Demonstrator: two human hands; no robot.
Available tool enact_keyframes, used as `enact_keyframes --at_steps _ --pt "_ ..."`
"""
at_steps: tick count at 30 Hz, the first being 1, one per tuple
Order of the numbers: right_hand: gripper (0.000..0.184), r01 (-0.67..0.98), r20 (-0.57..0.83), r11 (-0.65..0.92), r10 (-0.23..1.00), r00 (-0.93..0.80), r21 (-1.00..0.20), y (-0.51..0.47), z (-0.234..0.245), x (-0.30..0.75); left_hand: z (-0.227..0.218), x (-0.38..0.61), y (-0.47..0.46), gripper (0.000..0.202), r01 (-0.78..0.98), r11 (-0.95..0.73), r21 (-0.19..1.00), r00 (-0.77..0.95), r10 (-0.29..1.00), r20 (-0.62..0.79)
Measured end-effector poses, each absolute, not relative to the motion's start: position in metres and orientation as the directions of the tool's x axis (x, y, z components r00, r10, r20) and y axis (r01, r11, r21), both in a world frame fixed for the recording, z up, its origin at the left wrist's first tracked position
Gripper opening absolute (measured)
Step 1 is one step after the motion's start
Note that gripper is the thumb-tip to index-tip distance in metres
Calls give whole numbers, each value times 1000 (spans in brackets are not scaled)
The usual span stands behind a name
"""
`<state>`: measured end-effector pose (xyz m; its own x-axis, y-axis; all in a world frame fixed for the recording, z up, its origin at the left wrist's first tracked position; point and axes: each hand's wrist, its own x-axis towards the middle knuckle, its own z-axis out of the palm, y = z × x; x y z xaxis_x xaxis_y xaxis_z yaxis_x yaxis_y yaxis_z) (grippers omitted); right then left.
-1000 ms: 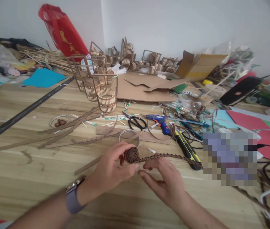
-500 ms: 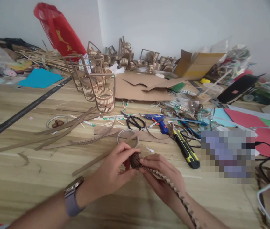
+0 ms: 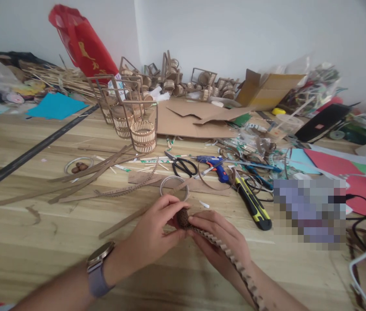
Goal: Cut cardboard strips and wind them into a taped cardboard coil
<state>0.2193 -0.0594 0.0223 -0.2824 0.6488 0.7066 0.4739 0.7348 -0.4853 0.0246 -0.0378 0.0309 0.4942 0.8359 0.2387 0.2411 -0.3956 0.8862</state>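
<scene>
Between both hands is a small tight roll of brown corrugated cardboard (image 3: 182, 219). My left hand (image 3: 152, 233), with a watch on its wrist, closes its thumb and fingers round the roll from the left. From the roll, the loose corrugated cardboard strip (image 3: 231, 255) curves down to the right across my right palm and forearm. My right hand (image 3: 223, 239) pinches that strip right beside the roll. Just beyond the hands lies a ring-shaped tape roll (image 3: 161, 188), with a flat cardboard strip (image 3: 124, 221) passing near it.
Black scissors (image 3: 184, 167), a blue glue gun (image 3: 217, 166) and a yellow-black utility knife (image 3: 254, 205) lie ahead. Small stick-sided buckets (image 3: 143, 137) stand at back left, near a long dark bar (image 3: 37, 149). Cardboard sheets (image 3: 189, 121) and an open box (image 3: 273, 88) sit farther back.
The loose strip has shifted slightly leftward and down at its lower end. Both hands stay at the roll with almost the same grip, and the view has moved a little.
</scene>
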Motion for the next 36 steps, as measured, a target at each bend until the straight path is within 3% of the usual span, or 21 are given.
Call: enact_keyframes --at_steps 10,15,17,22,32,36 --pt "19 427 669 717 685 -287 -551 -59 26 220 30 27 -40 34 257 -376 890 461 857 229" --pt "44 355 619 653 754 -220 -669 -55 24 225 34 28 -42 36 197 -338 920 504 840 201" --pt "38 363 600 603 789 -136 -710 -53 22 225 36 29 -45 35 177 -330 927 540 820 189" --pt "9 413 598 602 786 -157 -683 -48 22 223 35 30 -47 40 208 -288 935 536 833 138" --pt "16 359 604 677 736 -307 -643 -47 36 226 33 29 -46 38 194 -241 951 548 831 98" --pt "16 364 586 690 724 -364 -626 -46 38 226 33 29 -45 24 222 -297 929 600 792 110"
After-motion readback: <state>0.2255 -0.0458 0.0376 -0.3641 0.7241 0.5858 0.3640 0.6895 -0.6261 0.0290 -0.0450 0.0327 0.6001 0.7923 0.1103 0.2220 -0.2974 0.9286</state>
